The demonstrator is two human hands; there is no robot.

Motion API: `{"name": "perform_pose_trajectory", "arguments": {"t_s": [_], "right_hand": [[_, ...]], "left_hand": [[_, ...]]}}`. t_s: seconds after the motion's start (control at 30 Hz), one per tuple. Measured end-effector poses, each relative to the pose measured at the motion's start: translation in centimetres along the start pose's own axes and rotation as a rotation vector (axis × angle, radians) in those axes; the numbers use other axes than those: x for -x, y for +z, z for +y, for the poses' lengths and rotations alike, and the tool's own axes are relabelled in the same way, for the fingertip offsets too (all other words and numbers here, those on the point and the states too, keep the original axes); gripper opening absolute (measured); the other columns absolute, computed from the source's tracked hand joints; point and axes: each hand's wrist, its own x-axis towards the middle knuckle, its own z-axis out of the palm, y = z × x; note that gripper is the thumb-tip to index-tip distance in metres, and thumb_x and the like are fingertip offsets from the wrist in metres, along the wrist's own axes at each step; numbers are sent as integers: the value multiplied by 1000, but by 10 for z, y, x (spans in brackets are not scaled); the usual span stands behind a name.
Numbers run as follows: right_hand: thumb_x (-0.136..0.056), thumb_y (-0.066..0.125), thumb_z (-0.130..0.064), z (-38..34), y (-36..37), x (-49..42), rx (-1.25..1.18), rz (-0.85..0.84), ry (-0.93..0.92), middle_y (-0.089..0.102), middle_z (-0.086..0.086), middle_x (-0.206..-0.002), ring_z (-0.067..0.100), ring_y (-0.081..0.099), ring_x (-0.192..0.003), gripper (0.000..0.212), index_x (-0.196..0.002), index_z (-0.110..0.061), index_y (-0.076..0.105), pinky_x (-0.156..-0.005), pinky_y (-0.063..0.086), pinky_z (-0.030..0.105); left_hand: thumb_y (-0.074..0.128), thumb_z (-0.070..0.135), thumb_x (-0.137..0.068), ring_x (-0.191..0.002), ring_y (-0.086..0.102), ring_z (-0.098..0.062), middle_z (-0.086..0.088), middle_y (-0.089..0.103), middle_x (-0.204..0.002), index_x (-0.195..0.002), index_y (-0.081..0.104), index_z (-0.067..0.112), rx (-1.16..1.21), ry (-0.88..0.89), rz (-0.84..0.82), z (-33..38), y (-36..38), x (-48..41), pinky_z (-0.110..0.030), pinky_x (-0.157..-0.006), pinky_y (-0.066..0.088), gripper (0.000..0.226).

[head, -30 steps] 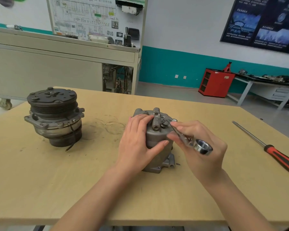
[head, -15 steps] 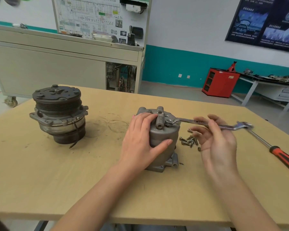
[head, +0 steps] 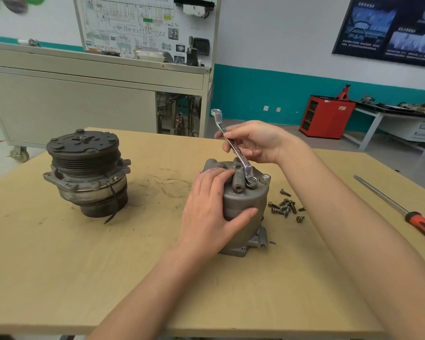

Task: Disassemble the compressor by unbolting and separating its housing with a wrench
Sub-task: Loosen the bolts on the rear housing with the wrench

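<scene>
There is one camera, worn on the person's head. It looks forward and down at the compressor housing (head: 248, 198), which is close and in the middle. Past the housing, the far wall (head: 268, 45) shows.

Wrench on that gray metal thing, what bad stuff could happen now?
The wrench could slip off the bolt and hit the left hand, which lies right beside it. The housing stands on end, steadied by that hand, so a hard pull might tip it. The right arm passes close by the loose bolts and could scatter them.
</scene>
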Motion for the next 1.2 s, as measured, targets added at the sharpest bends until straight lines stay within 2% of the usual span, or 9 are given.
{"name": "perform_pose_trajectory", "arguments": {"t_s": [0.23,0.4,0.53,0.6,0.67,0.73,0.93,1.07,1.2], "right_hand": [[-98,46,-11,-15,-2,23,-637,487,-362,56,3,-63,3,37,-32,18,-91,-2,60,-31,25,12],[-98,50,-17,-5,-4,67,-276,641,-464,55,3,-67,5,46,-44,22,-85,-6,64,-38,32,14],[-100,41,-21,24,-10,69,402,837,-355,48,-3,-58,8,44,-51,28,-78,-16,57,-54,39,23],[-100,42,-25,43,-13,67,572,739,-249,42,-3,-60,11,38,-55,25,-86,-16,61,-56,36,28],[-95,52,-37,59,-13,68,684,631,-180,53,0,-65,15,44,-59,21,-96,-22,67,-56,36,30],[-87,61,-45,64,-10,68,724,612,-193,66,7,-78,23,55,-69,17,-88,-29,68,-65,44,36],[-77,71,-47,44,-4,69,772,556,-249,39,-6,-55,8,34,-52,22,-73,-27,65,-53,24,29],[-82,70,-37,34,9,69,938,437,-196,50,0,-62,11,40,-58,18,-74,-21,66,-55,28,30],[-83,70,-30,34,1,65,754,675,-366,54,-5,-60,9,45,-58,22,-63,-27,60,-57,33,28]], "left_hand": [[56,57,-77,-122,38,-15,-7,53,-128,-129,52,8,-6,-9,-18,0,-1,0,-52,-101,43,72],[56,57,-77,-121,37,-14,-5,53,-128,-129,52,9,-6,-15,-22,1,-1,0,-51,-101,43,71],[56,58,-76,-122,37,-14,-6,52,-128,-129,52,8,-12,-22,-27,1,-1,0,-43,-103,41,72],[60,56,-76,-122,37,-14,-7,52,-129,-129,52,8,-13,-21,-23,2,-1,0,-47,-103,42,72],[58,56,-76,-122,37,-14,-7,53,-128,-129,52,8,-16,-13,-15,1,-1,0,-50,-102,42,71],[56,56,-76,-121,38,-14,-7,54,-127,-128,53,8,-18,-7,-7,1,-1,-1,-51,-102,43,71],[55,57,-76,-122,39,-15,-5,53,-128,-129,52,10,-23,-10,-20,-1,0,0,-46,-102,43,71],[56,56,-76,-121,39,-15,-6,53,-127,-129,53,9,-11,-5,-13,-2,1,0,-51,-99,45,70],[56,58,-76,-122,39,-14,-6,53,-128,-130,52,10,-18,-6,-21,-1,0,0,-52,-101,43,72]]}}
